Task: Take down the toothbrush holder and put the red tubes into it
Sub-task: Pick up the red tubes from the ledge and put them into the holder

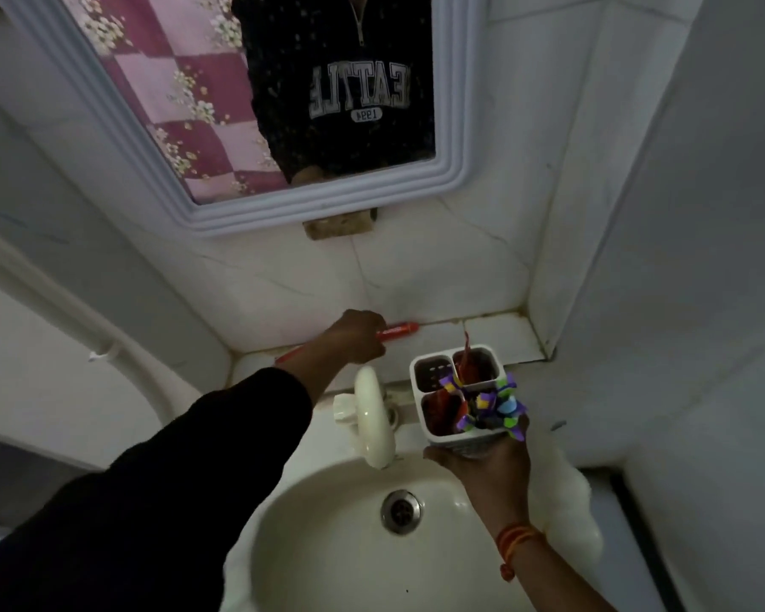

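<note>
Fingers of the left hand (355,335) are curled down over a slim red plastic tube (397,332) lying on the white tiled ledge (495,335) behind the basin; whether they have closed round it or only rest on top, I cannot tell from this angle, since the back of the hand hides the grip. A red end pokes out on the near side of the wrist too, at (289,356); that may be the same tube or a second one, hard to say.

Over on the right, the right hand (482,463) cups the white plastic four-compartment toothbrush holder (433,368) from below, holding it up over the rim of the cream ceramic sink (327,523), just beside the cream curved tap (374,417). It is down from wherever it hung, then, and red tubes already stand in two compartments, with a purple and multicoloured bundle (495,404) crowding the near right one.

The risks, as I read them. The holder rests on a palm, loaded and top-heavy; tip it while reaching across and the contents could spill into the bowl. The tube on the ledge lies tight against the wall, so a shallow pinch could send it rolling off behind the tap. And the free back-left compartment is narrow: come in at an angle and the tube may catch the divider.
</note>
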### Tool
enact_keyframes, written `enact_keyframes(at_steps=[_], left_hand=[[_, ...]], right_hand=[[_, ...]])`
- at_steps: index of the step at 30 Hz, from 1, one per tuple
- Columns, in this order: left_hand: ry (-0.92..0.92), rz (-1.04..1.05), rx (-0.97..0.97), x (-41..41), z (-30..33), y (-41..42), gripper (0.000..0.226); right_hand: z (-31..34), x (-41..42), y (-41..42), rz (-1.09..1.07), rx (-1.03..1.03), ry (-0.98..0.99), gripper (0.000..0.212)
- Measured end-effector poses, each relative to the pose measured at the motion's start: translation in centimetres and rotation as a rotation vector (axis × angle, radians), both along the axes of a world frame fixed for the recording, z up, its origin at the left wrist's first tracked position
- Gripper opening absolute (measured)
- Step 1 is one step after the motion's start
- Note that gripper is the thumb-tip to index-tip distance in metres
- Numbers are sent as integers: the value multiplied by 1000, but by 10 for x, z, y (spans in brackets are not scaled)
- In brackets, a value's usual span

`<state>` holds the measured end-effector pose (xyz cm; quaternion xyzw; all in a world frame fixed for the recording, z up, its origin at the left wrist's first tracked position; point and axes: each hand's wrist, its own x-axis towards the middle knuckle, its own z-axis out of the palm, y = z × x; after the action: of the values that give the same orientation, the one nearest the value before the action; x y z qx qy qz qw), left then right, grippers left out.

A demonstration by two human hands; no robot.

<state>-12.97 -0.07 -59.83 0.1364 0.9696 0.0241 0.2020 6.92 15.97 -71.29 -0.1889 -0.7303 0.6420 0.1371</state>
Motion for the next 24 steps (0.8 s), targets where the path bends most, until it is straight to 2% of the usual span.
enact_keyframes(at_steps=[4,8,14,17,21,24], left_hand=[[35,-111,-118,-23,-30,8,44],[178,-221,-189,-30,-45,14,42],[291,-282,-225,-25,-44,16,30],[317,-259,-143,-17,-16,28,32],[275,-185,107,0,56,42,40],[233,-244,132,18,106,47,37]], right_hand=[[-9,-1,7,36,-38,-20,110],[-19,-1,13,63,-16,-60,101],[-18,-1,15,78,-19,-71,94],[-14,-1,15,76,-12,-69,95],[-11,0,17,84,-8,-70,99],[-9,1,17,97,-14,-45,98]])
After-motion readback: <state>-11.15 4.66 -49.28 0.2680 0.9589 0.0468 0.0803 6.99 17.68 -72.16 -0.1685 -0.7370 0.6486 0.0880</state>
